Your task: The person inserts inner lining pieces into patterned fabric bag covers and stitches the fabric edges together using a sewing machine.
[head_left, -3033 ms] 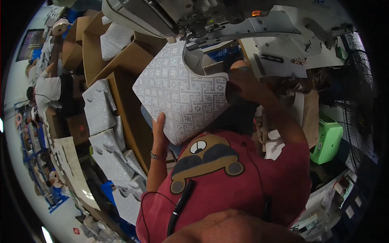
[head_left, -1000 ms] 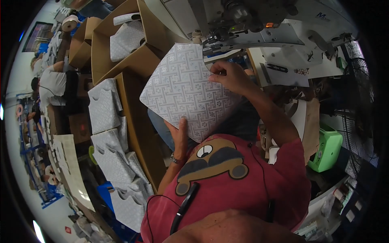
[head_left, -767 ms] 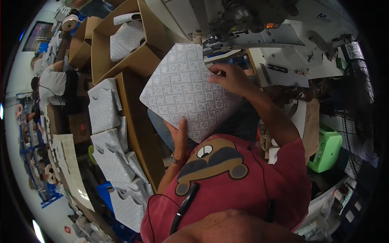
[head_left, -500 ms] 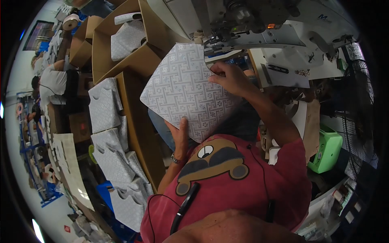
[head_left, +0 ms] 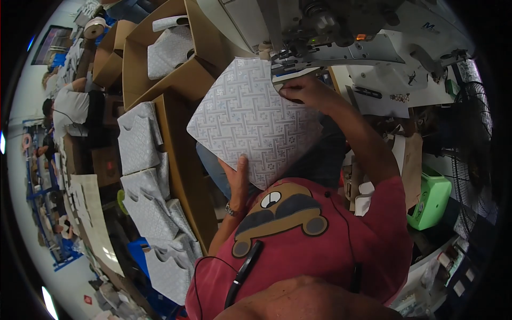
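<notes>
- One pale patterned panel (head_left: 240, 120) lies spread below the machine (head_left: 368, 49), its top corner close in by the working head; whether it touches there, I can't tell.
- Good handling, I'd say, means keeping the panel flat and unstrained at that corner, the lower part carried lightly, and the fingertips well clear of the machine's working parts.
- The left hand (head_left: 238, 176) has its thumb on top of the lower edge, the panel pinched against fingers hidden beneath — so the panel lies up from that hand, toward the machine.
- The right hand (head_left: 314, 96) is nearer the machine, at the panel's curved edge, thumb and forefinger curled toward each other; I can't tell whether cloth is caught between them. Most of the panel spreads to its left.
- Left of the machine stand a long cardboard box (head_left: 184, 165) and, beside it, overlapping pale pieces (head_left: 140, 140).
- Right of the machine's head, a black-handled tool (head_left: 368, 93) — and, lower down, a green bin (head_left: 434, 197).
</notes>
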`<state>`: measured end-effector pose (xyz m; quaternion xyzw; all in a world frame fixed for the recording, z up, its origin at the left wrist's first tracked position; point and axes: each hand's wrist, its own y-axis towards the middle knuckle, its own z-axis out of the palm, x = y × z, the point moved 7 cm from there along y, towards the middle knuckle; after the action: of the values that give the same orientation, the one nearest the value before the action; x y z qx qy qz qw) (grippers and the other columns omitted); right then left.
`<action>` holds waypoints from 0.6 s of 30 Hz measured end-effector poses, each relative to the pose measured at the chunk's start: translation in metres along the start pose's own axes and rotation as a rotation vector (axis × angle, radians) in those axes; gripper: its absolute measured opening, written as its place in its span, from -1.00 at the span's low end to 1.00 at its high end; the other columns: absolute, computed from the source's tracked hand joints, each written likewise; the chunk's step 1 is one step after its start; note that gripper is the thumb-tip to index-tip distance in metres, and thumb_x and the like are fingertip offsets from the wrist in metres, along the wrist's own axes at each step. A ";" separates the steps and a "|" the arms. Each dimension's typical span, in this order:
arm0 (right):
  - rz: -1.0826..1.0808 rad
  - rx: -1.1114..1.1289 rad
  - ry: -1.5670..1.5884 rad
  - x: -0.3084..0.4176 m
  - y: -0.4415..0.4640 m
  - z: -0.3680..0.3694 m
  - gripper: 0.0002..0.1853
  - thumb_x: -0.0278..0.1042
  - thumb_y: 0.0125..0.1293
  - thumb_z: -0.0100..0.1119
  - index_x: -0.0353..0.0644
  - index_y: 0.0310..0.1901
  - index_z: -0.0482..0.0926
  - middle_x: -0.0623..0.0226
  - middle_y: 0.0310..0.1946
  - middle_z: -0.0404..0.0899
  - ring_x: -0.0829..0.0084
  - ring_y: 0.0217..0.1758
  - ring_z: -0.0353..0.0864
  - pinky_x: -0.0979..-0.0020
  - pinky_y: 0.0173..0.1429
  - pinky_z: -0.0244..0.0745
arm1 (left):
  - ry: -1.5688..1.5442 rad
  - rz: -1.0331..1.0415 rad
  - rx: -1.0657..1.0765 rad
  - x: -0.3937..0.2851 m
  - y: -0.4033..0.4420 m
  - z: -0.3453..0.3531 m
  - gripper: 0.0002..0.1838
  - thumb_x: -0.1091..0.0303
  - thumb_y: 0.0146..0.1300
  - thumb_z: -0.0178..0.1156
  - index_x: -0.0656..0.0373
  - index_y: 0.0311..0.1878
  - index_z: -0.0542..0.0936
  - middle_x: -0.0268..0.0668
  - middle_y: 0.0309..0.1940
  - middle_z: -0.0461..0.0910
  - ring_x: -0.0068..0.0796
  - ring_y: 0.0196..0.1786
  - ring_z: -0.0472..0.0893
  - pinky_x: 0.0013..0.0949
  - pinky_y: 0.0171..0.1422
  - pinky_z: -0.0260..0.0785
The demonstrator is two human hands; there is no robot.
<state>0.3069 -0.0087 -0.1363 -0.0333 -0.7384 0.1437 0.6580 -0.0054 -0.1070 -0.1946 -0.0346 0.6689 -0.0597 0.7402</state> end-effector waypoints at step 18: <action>0.124 0.150 0.030 -0.012 0.017 0.008 -0.77 -0.20 0.38 0.25 -0.19 -0.23 0.76 0.53 -0.48 0.54 0.66 -0.40 0.38 0.47 -0.23 0.23 | -0.024 0.010 0.020 0.008 0.003 -0.002 0.05 0.06 0.44 0.32 0.31 0.67 -0.15 0.03 0.61 0.10 -0.12 0.57 0.23 -0.10 0.65 0.06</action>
<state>0.2985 0.0030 -0.1532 -0.0318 -0.7121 0.2382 0.6597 -0.0069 -0.1046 -0.2029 -0.0246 0.6593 -0.0623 0.7489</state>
